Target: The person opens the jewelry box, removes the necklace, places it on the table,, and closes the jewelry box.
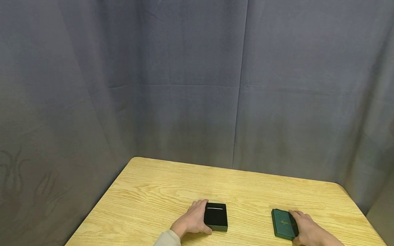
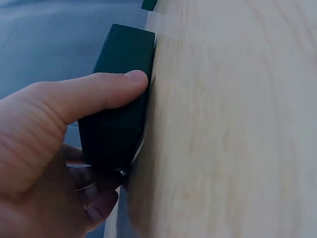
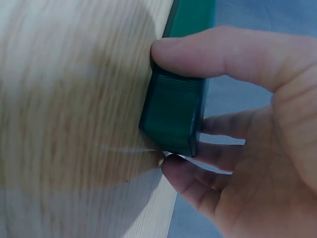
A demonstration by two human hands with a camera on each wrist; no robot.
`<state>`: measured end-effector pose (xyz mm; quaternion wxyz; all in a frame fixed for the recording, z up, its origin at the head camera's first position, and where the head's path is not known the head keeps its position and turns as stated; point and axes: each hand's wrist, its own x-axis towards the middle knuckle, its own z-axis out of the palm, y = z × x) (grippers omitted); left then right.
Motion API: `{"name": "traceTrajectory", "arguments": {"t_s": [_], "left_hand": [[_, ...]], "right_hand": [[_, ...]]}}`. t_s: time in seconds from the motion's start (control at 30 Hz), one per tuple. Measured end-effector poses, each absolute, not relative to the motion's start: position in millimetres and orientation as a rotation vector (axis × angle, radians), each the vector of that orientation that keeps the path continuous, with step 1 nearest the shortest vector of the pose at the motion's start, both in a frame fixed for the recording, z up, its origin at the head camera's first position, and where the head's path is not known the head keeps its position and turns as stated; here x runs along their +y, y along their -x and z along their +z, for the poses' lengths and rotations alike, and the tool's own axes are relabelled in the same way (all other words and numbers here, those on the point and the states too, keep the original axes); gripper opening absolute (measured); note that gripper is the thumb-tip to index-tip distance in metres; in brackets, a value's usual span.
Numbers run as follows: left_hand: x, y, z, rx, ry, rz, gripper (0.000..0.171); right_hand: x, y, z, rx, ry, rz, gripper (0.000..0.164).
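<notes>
On the table lies a small open box [image 1: 216, 219], dark green outside, with a black inside and a thin pale strip near its far edge. My left hand [image 1: 194, 218] grips it from the left, thumb at the near side and fingers at the far side. In the left wrist view the thumb presses the side of the dark green box [image 2: 126, 52]. To the right, a green box lid [image 1: 282, 223] with gold lettering lies face up. My right hand [image 1: 309, 230] holds its right side, and the right wrist view shows thumb and fingers at opposite sides of the lid [image 3: 171, 114].
Both pieces rest on a light wooden table [image 1: 172, 177] with rounded far corners. A grey curtain [image 1: 191, 85] hangs behind the table and along its left side. Bare wood separates the box from the lid.
</notes>
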<state>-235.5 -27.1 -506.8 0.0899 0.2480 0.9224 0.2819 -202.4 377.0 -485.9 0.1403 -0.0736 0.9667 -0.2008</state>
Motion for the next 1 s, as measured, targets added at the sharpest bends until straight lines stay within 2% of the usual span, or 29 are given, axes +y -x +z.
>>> {"name": "traceTrajectory", "arguments": {"t_s": [0.5, 0.63, 0.87, 1.0], "left_hand": [[-29, 236, -509, 2.667, -0.680, 0.975, 0.104], [-29, 236, -508, 2.673, -0.688, 0.983, 0.101], [-31, 238, -512, 2.644, -0.682, 1.053, 0.099], [-32, 240, -514, 2.638, -0.681, 1.095, 0.098]], "right_hand": [[370, 195, -474, 2.816, 0.307, -0.634, 0.104], [359, 194, -468, 2.867, 0.340, -0.630, 0.093], [337, 195, -462, 3.003, 0.417, -0.664, 0.054], [324, 194, -460, 3.048, 0.438, -0.678, 0.042]]}}
